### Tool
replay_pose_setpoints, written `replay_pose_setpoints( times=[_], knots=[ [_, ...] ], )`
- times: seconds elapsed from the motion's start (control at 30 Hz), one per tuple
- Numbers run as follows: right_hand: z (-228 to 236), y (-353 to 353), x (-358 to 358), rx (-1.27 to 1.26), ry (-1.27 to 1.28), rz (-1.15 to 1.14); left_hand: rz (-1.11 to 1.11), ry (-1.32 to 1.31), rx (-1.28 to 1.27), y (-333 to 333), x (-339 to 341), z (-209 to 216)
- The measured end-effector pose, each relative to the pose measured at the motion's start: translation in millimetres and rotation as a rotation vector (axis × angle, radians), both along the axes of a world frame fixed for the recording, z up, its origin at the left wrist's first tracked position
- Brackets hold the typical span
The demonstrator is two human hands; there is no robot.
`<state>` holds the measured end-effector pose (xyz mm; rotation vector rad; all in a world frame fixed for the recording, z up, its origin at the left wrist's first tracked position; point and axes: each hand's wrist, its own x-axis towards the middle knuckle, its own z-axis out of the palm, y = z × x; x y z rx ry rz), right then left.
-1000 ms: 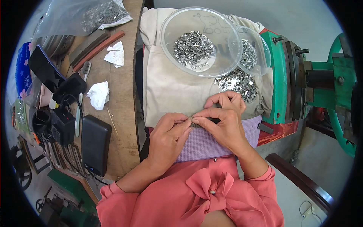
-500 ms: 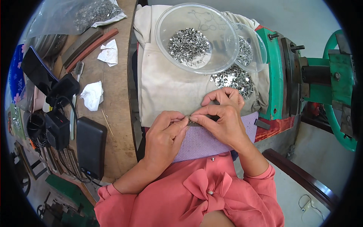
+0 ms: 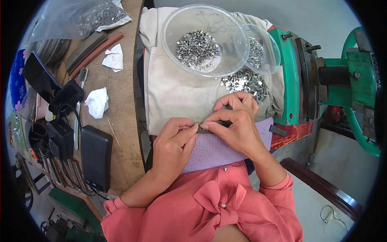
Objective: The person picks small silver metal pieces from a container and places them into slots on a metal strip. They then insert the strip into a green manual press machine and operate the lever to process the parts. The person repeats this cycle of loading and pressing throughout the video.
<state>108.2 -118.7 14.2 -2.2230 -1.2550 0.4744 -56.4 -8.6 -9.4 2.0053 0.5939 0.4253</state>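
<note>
My left hand [image 3: 172, 139] pinches one end of a small, ridged, dark metal strip [image 3: 200, 128] between thumb and fingertips. Thumb and forefinger of my right hand [image 3: 238, 121] close on the same strip from the other side, so most of it is hidden. Under my right palm a dark shape shows, too shaded to name. Both hands are over the near edge of a beige cloth [image 3: 177, 99] and a purple textured mat [image 3: 217, 151]. Just beyond the right hand lies a loose heap of small shiny metal pieces [image 3: 248, 84].
A large clear plastic tub [image 3: 169, 52] and a smaller clear tub [image 3: 275, 56] hold metal bits. Green machinery [image 3: 291, 80] with a handwheel stands right. On the wooden table [image 3: 125, 97] at left are a black power bank [image 3: 96, 157], crumpled tissues [image 3: 97, 103], a brush [image 3: 82, 76] and a phone [image 3: 38, 76].
The whole view has shifted slightly. Both hands stay pinched on the strip in nearly the same pose.
</note>
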Motion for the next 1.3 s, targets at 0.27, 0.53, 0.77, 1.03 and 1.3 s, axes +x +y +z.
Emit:
replay_pose_setpoints(
  times=[0.27,0.53,0.77,1.03,1.3],
  knots=[
    [0.5,-2.5,0.9,0.004,0.013,-0.016,-0.003,-0.004,-0.005,0.4,0.8,0.5],
    [1.5,-16.3,7.4,-0.026,-0.02,-0.037,-0.003,-0.004,-0.04,-0.1,0.8,1.4],
    [0.7,-16.3,8.7,-0.012,-0.016,-0.038,-0.004,0.005,-0.041,0.5,1.1,2.3],
    [-1.3,-17.2,8.0,0.013,0.006,-0.05,-0.007,0.004,-0.056,0.0,1.7,4.2],
    [4.2,-24.4,12.6,-0.024,-0.017,-0.065,-0.002,0.013,-0.084,-0.3,1.6,3.9]
  ],
)
